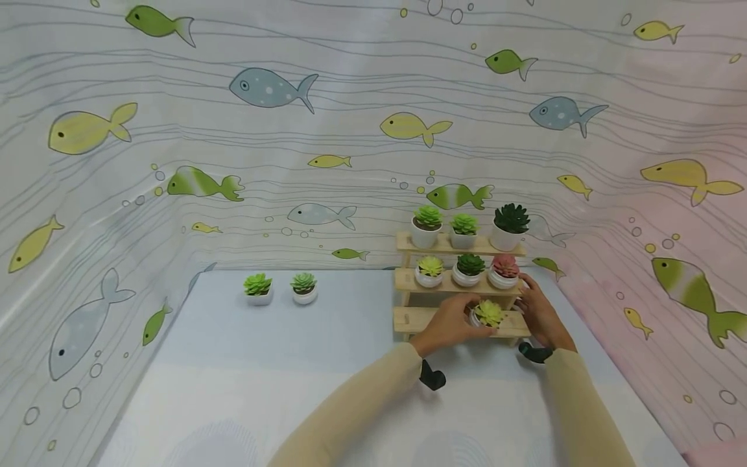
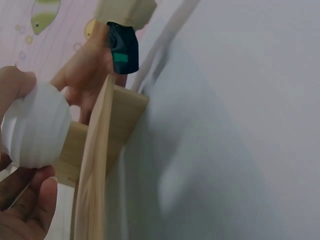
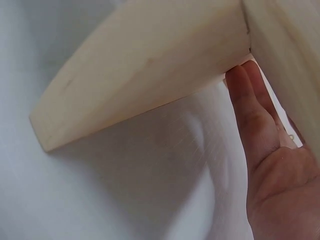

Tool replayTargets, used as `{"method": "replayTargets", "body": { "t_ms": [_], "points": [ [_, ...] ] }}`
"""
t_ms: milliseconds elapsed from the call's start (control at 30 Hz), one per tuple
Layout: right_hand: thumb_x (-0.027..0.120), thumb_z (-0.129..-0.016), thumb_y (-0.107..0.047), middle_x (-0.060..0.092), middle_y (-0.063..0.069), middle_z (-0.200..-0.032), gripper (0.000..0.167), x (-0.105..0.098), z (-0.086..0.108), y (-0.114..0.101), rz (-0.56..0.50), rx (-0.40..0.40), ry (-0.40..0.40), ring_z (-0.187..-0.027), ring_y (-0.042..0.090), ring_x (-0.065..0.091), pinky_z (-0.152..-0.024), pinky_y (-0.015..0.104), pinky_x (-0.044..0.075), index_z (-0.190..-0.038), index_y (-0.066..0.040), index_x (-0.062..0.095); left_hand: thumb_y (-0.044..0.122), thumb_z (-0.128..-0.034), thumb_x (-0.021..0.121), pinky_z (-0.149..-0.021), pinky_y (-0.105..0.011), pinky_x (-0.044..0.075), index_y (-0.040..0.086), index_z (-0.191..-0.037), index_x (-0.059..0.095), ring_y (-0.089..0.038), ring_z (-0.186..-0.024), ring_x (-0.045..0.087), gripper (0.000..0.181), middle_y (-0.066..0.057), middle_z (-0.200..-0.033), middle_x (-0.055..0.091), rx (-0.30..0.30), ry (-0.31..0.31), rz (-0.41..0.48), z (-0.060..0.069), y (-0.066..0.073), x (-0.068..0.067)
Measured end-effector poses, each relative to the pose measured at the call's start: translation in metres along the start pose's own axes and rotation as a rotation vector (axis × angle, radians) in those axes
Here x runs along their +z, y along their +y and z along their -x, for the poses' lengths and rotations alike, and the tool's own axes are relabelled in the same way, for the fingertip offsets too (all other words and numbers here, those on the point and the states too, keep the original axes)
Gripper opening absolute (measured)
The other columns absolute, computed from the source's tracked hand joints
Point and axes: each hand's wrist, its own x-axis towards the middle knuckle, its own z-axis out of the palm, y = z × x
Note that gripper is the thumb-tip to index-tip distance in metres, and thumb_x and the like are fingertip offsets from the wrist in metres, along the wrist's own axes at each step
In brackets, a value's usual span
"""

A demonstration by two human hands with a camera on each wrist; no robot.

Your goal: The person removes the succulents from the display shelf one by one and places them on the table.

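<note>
My left hand (image 1: 449, 326) holds a small yellow-green succulent in a round white pot (image 1: 488, 313) over the right part of the lowest step of a wooden three-step plant stand (image 1: 411, 319). In the left wrist view, thumb and fingers pinch the ribbed white pot (image 2: 39, 127) from opposite sides, close to the wood. Whether its base touches the step cannot be made out. At the stand's right end is my right hand (image 1: 539, 314). Its fairly straight fingers (image 3: 242, 92) lie against the wood in the right wrist view; their tips are partly hidden.
The middle step carries yellow-green, dark green and red succulents (image 1: 504, 267); three more potted plants (image 1: 428, 227) fill the top step. Two succulents (image 1: 258, 288) in white pots stand apart on the table (image 1: 233, 363), to the left. A fish-patterned curtain (image 1: 350, 194) encloses the table.
</note>
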Motion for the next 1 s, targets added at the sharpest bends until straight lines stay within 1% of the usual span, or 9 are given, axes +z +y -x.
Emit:
{"method": "replayTargets", "body": {
  "t_ms": [100, 233, 367, 467, 600, 700, 867, 933, 1000],
  "points": [
    [0.039, -0.113, -0.038, 0.024, 0.003, -0.159, 0.043, 0.001, 0.001, 0.000, -0.005, -0.002, 0.004, -0.138, 0.026, 0.030, -0.093, 0.031, 0.045, -0.151, -0.044, 0.022, 0.048, -0.0829, 0.086, -0.085, -0.018, 0.050, 0.016, -0.141, 0.060, -0.001, -0.102, 0.056, 0.071, 0.008, -0.125, 0.062, -0.025, -0.003, 0.046, 0.008, -0.002, -0.008],
    [0.039, -0.113, -0.038, 0.026, 0.001, -0.156, 0.042, 0.000, -0.001, 0.000, -0.022, -0.003, 0.003, -0.135, 0.024, 0.033, -0.091, 0.028, 0.048, -0.151, -0.044, 0.022, 0.047, -0.0839, 0.085, -0.085, -0.022, 0.052, 0.018, -0.141, 0.060, -0.004, -0.103, 0.057, 0.069, 0.008, -0.124, 0.062, -0.022, 0.003, 0.086, 0.018, -0.003, -0.022],
    [0.038, -0.114, -0.034, 0.034, -0.003, -0.148, 0.040, -0.002, -0.002, 0.001, -0.052, -0.021, -0.009, -0.129, 0.018, 0.040, -0.091, 0.026, 0.049, -0.149, -0.042, 0.024, 0.048, -0.0838, 0.085, -0.085, -0.021, 0.051, 0.020, -0.139, 0.062, -0.003, -0.102, 0.057, 0.066, 0.010, -0.119, 0.062, -0.010, 0.020, 0.053, 0.024, -0.007, -0.034],
    [0.037, -0.114, -0.030, 0.040, -0.006, -0.142, 0.037, -0.003, -0.001, 0.002, -0.068, -0.037, -0.016, -0.125, 0.014, 0.045, -0.091, 0.027, 0.049, -0.148, -0.041, 0.026, 0.048, -0.0829, 0.086, -0.086, -0.021, 0.051, 0.018, -0.137, 0.063, -0.002, -0.102, 0.057, 0.066, 0.010, -0.117, 0.062, 0.003, 0.035, 0.029, 0.027, -0.012, -0.042],
    [0.037, -0.114, -0.030, 0.042, -0.007, -0.140, 0.036, -0.003, 0.000, 0.002, -0.071, -0.039, -0.019, -0.123, 0.014, 0.046, -0.091, 0.028, 0.049, -0.147, -0.041, 0.027, 0.044, -0.0826, 0.087, -0.090, -0.031, 0.055, 0.014, -0.136, 0.063, -0.005, -0.101, 0.058, 0.066, 0.007, -0.118, 0.063, 0.023, 0.053, 0.030, 0.032, -0.021, -0.053],
    [0.037, -0.114, -0.030, 0.042, -0.008, -0.140, 0.037, -0.003, -0.001, 0.002, -0.078, -0.039, -0.028, -0.123, 0.013, 0.046, -0.091, 0.026, 0.049, -0.147, -0.041, 0.026, 0.041, -0.0830, 0.088, -0.089, -0.034, 0.056, 0.011, -0.136, 0.062, -0.006, -0.100, 0.058, 0.066, 0.005, -0.118, 0.063, 0.033, 0.062, 0.039, 0.037, -0.026, -0.063],
    [0.036, -0.114, -0.028, 0.043, -0.008, -0.138, 0.038, -0.003, -0.002, 0.002, -0.090, -0.044, -0.040, -0.122, 0.012, 0.048, -0.091, 0.026, 0.049, -0.148, -0.041, 0.025, 0.036, -0.0835, 0.088, -0.083, -0.026, 0.055, 0.011, -0.134, 0.063, -0.007, -0.098, 0.060, 0.062, 0.003, -0.118, 0.064, 0.042, 0.089, 0.020, 0.046, -0.035, -0.080],
    [0.036, -0.114, -0.028, 0.043, -0.008, -0.138, 0.038, -0.003, -0.002, 0.003, -0.089, -0.043, -0.037, -0.122, 0.011, 0.048, -0.091, 0.025, 0.049, -0.148, -0.041, 0.024, 0.035, -0.0832, 0.088, -0.083, -0.026, 0.055, 0.011, -0.133, 0.063, -0.008, -0.097, 0.061, 0.061, 0.002, -0.117, 0.065, 0.046, 0.105, 0.011, 0.050, -0.038, -0.087],
    [0.036, -0.114, -0.028, 0.042, -0.008, -0.139, 0.039, -0.003, -0.001, 0.003, -0.088, -0.040, -0.035, -0.123, 0.011, 0.047, -0.091, 0.025, 0.049, -0.148, -0.041, 0.024, 0.034, -0.0827, 0.089, -0.083, -0.029, 0.056, 0.011, -0.132, 0.063, -0.009, -0.096, 0.061, 0.060, 0.001, -0.117, 0.065, 0.044, 0.119, 0.006, 0.053, -0.042, -0.093]
  ]
}}
